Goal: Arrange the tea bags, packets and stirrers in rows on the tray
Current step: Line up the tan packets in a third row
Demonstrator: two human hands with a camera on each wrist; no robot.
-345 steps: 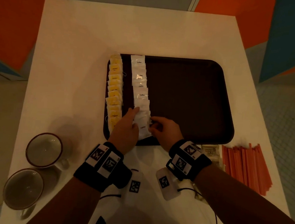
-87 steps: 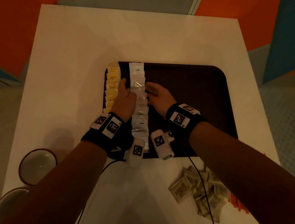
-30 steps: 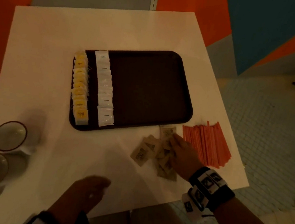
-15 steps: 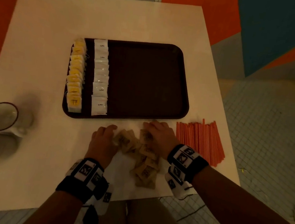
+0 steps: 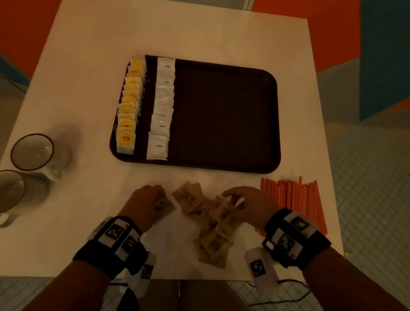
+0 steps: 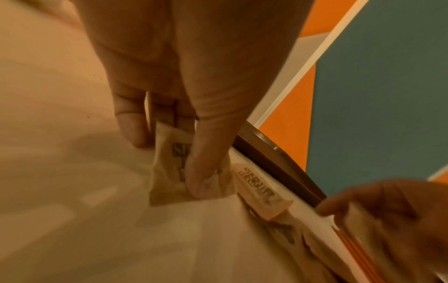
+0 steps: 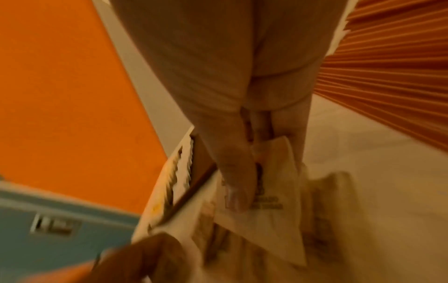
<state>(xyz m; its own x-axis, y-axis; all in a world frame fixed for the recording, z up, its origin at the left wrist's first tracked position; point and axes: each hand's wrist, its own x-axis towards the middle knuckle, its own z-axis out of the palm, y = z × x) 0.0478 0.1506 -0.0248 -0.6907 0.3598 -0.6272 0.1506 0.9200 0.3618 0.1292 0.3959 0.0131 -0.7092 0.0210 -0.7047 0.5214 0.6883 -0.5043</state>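
A dark brown tray (image 5: 227,117) holds a row of yellow tea bags (image 5: 129,104) along its left edge and a row of white coffee packets (image 5: 163,109) beside it. A loose pile of brown sugar packets (image 5: 208,220) lies on the white table in front of the tray. My left hand (image 5: 149,201) pinches one brown sugar packet (image 6: 184,172) between thumb and fingers at the pile's left side. My right hand (image 5: 247,203) pinches another brown sugar packet (image 7: 271,191) at the pile's right side. Orange stirrers (image 5: 291,202) lie in a bunch right of the pile.
Two cups (image 5: 32,151) (image 5: 2,191) stand at the table's left front. The right two thirds of the tray floor is bare. The table's front edge (image 5: 188,281) runs close behind my wrists, with tiled floor beyond on the right.
Both hands have spread slightly apart over the sugar pile, each now pinching a packet. The view has shifted, so the tray sits lower and more central.
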